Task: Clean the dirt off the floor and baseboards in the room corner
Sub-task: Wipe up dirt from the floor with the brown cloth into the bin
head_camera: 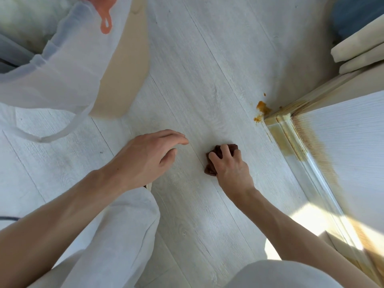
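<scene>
Two hands over the floor [207, 69]. My right hand [229, 166] clutches a brown cloth [216, 151], pressed to the boards. Left hand [149, 154] hovers, fingers relaxed, holding nothing. Orange dirt [262, 107] sits at the baseboard [291, 140] corner, apart from the cloth.

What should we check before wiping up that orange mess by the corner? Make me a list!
1. Cloth in hand: ok. The right hand grips the brown cloth.
2. Cloth at the mess: not ok. It sits on the floor, apart from the orange blobs.
3. Path to the blobs: ok. Only bare floor lies between.
4. Left hand free: ok. It is open and holds nothing.
5. Baseboard clean: not ok. Brownish streaks run along it.
6. Cloth damp enough: cannot tell.
</scene>
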`<state>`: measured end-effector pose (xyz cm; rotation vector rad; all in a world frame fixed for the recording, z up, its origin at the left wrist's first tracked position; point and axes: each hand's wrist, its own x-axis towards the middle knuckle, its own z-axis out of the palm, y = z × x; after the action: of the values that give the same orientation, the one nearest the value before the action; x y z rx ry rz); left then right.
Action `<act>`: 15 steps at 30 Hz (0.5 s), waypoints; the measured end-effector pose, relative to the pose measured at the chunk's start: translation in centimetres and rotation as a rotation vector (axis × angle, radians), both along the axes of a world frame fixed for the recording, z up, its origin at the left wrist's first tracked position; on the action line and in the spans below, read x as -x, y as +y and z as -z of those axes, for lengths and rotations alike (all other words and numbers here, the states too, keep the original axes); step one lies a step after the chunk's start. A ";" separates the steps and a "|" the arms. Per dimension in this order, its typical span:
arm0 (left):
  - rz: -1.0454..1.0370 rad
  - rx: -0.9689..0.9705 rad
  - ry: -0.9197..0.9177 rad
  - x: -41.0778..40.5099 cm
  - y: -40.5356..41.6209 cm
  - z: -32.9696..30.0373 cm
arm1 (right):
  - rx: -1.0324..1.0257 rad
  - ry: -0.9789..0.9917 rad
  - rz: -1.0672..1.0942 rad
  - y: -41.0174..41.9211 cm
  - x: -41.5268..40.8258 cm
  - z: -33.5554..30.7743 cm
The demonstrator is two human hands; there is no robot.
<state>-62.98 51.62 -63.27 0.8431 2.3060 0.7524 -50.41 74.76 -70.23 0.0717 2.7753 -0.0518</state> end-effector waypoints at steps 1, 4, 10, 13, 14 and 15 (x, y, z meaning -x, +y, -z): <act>-0.007 -0.004 0.002 0.1 -0.1 0.0 | 0.003 0.029 -0.026 0.1 -0.2 0.1; -0.030 -0.012 0.000 0.4 -0.5 -0.1 | 0.036 0.125 -0.009 0.1 -0.8 0.9; -0.050 -0.017 -0.020 0.3 -0.8 0.4 | 0.176 0.267 0.051 -2.2 -1.4 2.1; -0.054 -0.037 -0.016 0.4 -1.0 0.4 | 0.357 0.279 0.185 -3.0 0.0 1.6; -0.058 -0.044 -0.007 0.5 -1.1 0.2 | 0.452 0.287 0.267 -3.3 0.6 1.3; -0.062 -0.056 0.008 0.6 -1.2 0.0 | 0.568 0.293 0.360 -3.6 1.1 0.9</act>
<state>-63.54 50.40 -63.25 0.8038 2.3370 0.8457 -51.53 71.18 -71.09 0.4428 2.8749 -1.0024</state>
